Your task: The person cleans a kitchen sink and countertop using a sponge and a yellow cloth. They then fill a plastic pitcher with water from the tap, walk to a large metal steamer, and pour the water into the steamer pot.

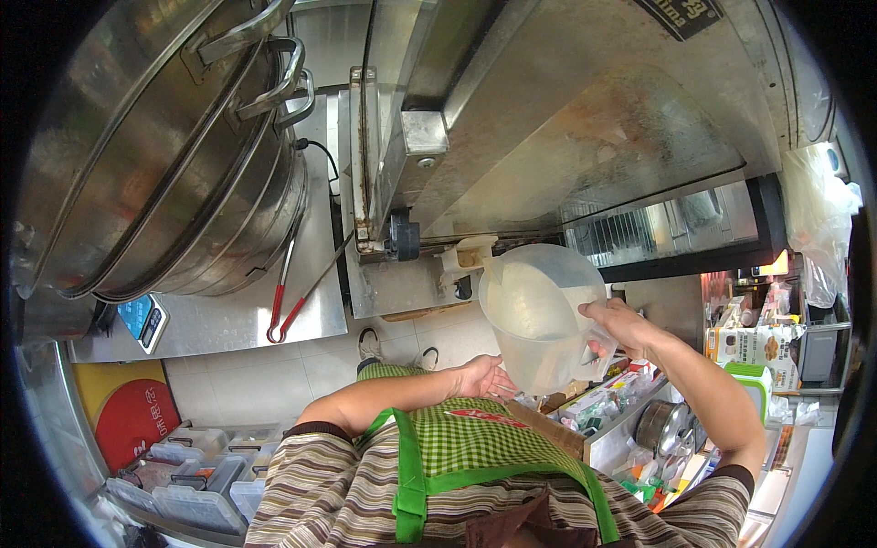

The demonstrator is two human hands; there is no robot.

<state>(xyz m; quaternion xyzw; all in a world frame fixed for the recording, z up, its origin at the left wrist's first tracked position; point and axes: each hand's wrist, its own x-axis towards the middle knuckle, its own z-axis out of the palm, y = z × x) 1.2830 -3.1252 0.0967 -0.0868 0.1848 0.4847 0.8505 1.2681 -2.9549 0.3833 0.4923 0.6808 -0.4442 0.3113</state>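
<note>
My right hand (620, 329) grips the handle of a large translucent plastic measuring jug (541, 356). The jug's mouth faces up towards me, and its inside looks pale and cloudy; how much liquid it holds is hard to tell. Its pouring lip is right by a cream plastic spout (469, 259) at the lower edge of a big stainless steel machine (548, 157). My left hand (485, 377), palm turned up and fingers apart, is beside the lower part of the jug. Whether its fingertips touch the jug cannot be made out.
Stacked steel steamers (171, 157) with side handles stand on a steel counter (315, 322) at left, near red-handled tongs (277, 312) and a digital scale (145, 323). Lidded plastic boxes (202, 479) sit lower left. A lidded steel pot (661, 426) and packages crowd the right.
</note>
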